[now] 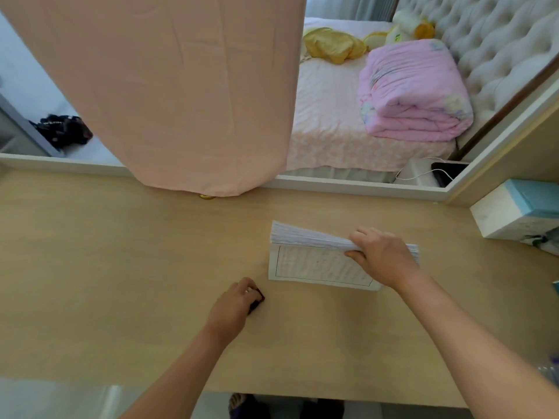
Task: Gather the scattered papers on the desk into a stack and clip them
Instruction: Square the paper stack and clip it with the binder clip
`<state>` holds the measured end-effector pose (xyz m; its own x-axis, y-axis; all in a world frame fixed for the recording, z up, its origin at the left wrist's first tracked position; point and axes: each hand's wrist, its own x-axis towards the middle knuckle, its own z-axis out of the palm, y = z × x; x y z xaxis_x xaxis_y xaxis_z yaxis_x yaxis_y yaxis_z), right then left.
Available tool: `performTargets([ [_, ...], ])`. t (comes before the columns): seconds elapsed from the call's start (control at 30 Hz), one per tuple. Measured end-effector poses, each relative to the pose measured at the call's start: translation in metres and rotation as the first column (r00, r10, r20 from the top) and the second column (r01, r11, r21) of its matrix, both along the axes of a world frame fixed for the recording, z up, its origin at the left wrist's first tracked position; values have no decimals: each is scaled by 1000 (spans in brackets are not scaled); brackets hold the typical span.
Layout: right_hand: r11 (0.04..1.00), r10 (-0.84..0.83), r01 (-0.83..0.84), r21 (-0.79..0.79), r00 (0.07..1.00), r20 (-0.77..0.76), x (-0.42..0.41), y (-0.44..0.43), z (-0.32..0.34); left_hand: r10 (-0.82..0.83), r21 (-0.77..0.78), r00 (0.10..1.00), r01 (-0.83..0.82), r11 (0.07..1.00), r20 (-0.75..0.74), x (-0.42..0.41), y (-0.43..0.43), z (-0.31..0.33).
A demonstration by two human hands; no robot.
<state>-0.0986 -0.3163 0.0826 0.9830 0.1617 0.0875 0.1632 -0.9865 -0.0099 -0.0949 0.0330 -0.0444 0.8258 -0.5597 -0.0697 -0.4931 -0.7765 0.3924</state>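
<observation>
Plainly, the stack of papers [305,237] is fanning at its free left edge, since the right hand [381,255] is gripping only its right end with curled fingers. 1 printed sheet [317,267] is lying flat on the desk [121,267] underneath and may be missing the clipping. The left hand [233,306] is pinching the dark clip [256,300] on the desk, near the sheet's front-left corner.

The location was a home bedroom; a bed [326,122] with a tufted headboard [499,40] stood directly behind a light wooden desk [121,252]; a folded pink quilt [414,92] and a plush toy [408,24] lay on the bed.
</observation>
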Motion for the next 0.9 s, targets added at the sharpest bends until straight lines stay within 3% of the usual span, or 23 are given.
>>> performTargets([
  [0.3,999,20,-20,26,999,-26,3,-2,3,-305,16,952,305,952,-22,-26,-102,3],
  [0.37,999,25,-23,36,999,-34,5,-3,3,-377,32,923,376,926,74,-19,-125,17],
  [0.43,999,31,-30,46,999,-38,6,-4,2,-412,-55,868,443,895,277,-13,-143,44],
  [0.5,998,41,-40,53,999,-32,7,-6,0,-320,-158,788,460,874,527,-2,-159,80],
  [0.57,996,51,-49,81,998,-21,8,-8,-2,-215,-174,745,406,897,631,16,-168,114],
  [0.67,995,64,-62,74,998,-26,8,-9,-1,-309,74,814,315,946,492,54,-168,136],
  [0.73,996,66,-63,58,996,-56,8,-9,1,-375,230,843,306,924,385,70,-156,133],
  [0.9,996,73,-68,50,993,-96,9,-9,5,-414,265,818,330,906,399,72,-139,118],
])
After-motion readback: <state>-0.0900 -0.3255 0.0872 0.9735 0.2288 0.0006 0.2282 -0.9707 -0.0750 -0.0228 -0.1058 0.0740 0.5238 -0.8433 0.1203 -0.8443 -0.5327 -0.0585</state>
